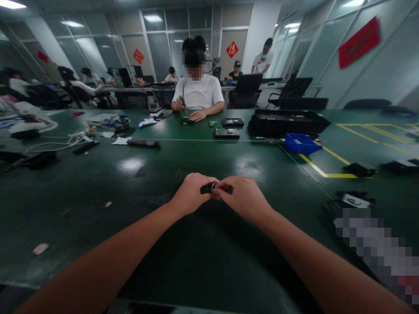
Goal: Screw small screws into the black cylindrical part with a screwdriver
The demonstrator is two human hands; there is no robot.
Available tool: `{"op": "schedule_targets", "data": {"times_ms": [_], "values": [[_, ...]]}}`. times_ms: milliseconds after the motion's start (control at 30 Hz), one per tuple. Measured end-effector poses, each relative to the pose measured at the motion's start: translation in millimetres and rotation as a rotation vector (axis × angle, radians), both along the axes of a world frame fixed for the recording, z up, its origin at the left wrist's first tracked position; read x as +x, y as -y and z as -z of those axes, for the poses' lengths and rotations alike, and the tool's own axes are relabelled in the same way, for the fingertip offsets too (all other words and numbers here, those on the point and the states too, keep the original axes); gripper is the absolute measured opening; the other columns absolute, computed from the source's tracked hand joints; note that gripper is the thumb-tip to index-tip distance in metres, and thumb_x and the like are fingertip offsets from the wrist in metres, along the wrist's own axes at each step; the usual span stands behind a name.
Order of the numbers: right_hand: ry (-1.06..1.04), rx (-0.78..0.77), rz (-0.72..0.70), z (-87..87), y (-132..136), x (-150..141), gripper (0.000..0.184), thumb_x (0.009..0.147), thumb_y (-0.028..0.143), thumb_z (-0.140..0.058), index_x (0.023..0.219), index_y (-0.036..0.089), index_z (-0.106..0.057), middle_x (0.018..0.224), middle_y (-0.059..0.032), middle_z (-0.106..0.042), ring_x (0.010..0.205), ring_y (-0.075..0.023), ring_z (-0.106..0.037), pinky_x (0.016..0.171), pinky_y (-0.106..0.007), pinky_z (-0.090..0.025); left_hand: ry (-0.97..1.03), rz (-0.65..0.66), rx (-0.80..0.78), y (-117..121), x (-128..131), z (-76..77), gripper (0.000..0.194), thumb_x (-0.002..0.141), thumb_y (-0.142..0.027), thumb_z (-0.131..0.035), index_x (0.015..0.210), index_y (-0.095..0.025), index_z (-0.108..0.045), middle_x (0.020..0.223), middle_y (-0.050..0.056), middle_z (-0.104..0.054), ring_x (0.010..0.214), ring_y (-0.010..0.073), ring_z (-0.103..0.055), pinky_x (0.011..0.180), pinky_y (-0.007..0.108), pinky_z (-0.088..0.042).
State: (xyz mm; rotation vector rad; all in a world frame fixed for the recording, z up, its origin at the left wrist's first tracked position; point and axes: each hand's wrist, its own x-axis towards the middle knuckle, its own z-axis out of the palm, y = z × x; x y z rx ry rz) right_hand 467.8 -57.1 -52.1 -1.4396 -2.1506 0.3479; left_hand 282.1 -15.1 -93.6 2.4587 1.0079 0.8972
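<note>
Over the near middle of the green table, my left hand is closed around a small dark cylindrical piece. A pale ring shows at its right end. My right hand meets it there, thumb and fingertips pinched at the ring. Something dark shows between the right fingers, but its kind is unclear. The two hands nearly touch, and they cover much of the piece.
Across the green table, a person works on a small board. Circuit-board devices, a black tray and a blue bin stand at the far right. An electric screwdriver lies far left. Scraps lie nearer.
</note>
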Motion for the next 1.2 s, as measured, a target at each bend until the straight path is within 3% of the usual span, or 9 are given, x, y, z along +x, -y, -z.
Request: {"op": "schedule_targets", "data": {"times_ms": [100, 167, 367, 533, 900, 1200], "values": [[-0.084, -0.019, 0.061, 0.1, 1, 1, 0.006, 0.082, 0.028, -0.069, 0.083, 0.022, -0.071, 0.070, 0.0004, -0.069, 0.061, -0.0135, -0.059, 0.056, -0.028, -0.039, 0.032, -0.025, -0.039, 1, 0, -0.6, 0.028, 0.080, -0.030, -0.077, 0.107, -0.028, -0.071, 0.107, -0.001, -0.075, 0.097, 0.0217, -0.064, 0.090, 0.038, -0.044], [-0.132, -0.040, 0.099, 0.0, 1, 2, 0.012, 0.082, 0.033, -0.070, 0.082, 0.021, -0.068, 0.066, 0.0014, -0.065, 0.058, -0.0131, -0.055, 0.053, -0.027, -0.037, 0.061, -0.045, -0.068, 1, -1, 0.0, 0.030, 0.079, -0.031, -0.078, 0.108, -0.028, -0.071, 0.106, 0.000, -0.074, 0.097, 0.0217, -0.064, 0.089, 0.037, -0.045], [-0.240, -0.028, 0.149, -2.4, -2, 3, 0.023, 0.089, 0.039, -0.061, 0.099, 0.019, -0.066, 0.078, -0.0022, -0.066, 0.068, -0.0157, -0.057, 0.060, -0.030, -0.041, 0.215, -0.115, -0.183, 0, -3, 4.8, 0.037, 0.076, -0.030, -0.080, 0.112, -0.027, -0.070, 0.108, 0.001, -0.073, 0.100, 0.0220, -0.064, 0.090, 0.037, -0.047], [-0.262, -0.060, 0.167, 0.7, -1, 3, 0.030, 0.087, 0.048, -0.062, 0.095, 0.019, -0.063, 0.079, -0.0026, -0.065, 0.068, -0.0165, -0.057, 0.058, -0.030, -0.041, 0.212, -0.098, -0.180, 2, -2, 4.3, 0.037, 0.076, -0.031, -0.080, 0.111, -0.027, -0.070, 0.106, 0.001, -0.073, 0.099, 0.0223, -0.065, 0.089, 0.038, -0.048], [-0.230, -0.053, 0.171, 6.3, -3, 2, 0.030, 0.079, 0.041, -0.070, 0.097, 0.019, -0.061, 0.080, -0.0026, -0.064, 0.072, -0.0175, -0.058, 0.062, -0.031, -0.042, 0.148, -0.036, -0.014, 3, -2, 1.2, 0.032, 0.079, -0.028, -0.079, 0.110, -0.025, -0.071, 0.109, 0.002, -0.074, 0.102, 0.0215, -0.064, 0.093, 0.039, -0.049], [-0.230, -0.059, 0.154, 10.3, -4, 3, 0.028, 0.079, 0.037, -0.070, 0.099, 0.019, -0.061, 0.080, -0.0020, -0.063, 0.071, -0.0174, -0.057, 0.061, -0.031, -0.042, 0.121, -0.028, -0.062, 5, 0, 0.0, 0.034, 0.077, -0.026, -0.080, 0.110, -0.026, -0.071, 0.108, 0.001, -0.074, 0.101, 0.0216, -0.065, 0.090, 0.038, -0.049]]}}
